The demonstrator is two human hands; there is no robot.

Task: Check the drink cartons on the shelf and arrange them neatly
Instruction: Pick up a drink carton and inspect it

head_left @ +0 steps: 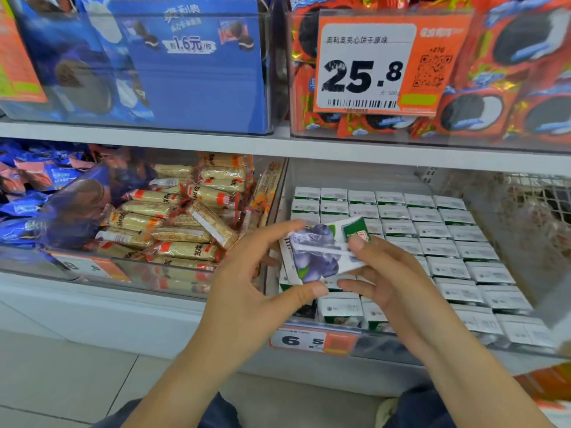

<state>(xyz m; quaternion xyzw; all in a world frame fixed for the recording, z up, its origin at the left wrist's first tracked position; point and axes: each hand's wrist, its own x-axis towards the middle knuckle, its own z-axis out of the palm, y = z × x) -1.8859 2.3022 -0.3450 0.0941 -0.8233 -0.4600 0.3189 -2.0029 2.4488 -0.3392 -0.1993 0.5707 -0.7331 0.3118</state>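
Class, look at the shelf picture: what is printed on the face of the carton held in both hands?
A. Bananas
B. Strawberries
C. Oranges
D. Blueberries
D: the carton, held tilted between the left hand and the right hand above the rows of cartons, shows dark purple-blue berries with a green leaf.

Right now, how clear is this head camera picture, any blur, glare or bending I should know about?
Head view: the blueberry carton held between the left hand and right hand is motion-smeared, its print unreadable; the 25.8 price tag is soft but legible; the clear bin front before the wrapped snack bars carries reflections; the shelf edge slopes and bows from the wide lens; lighting is even, without hard shadows.
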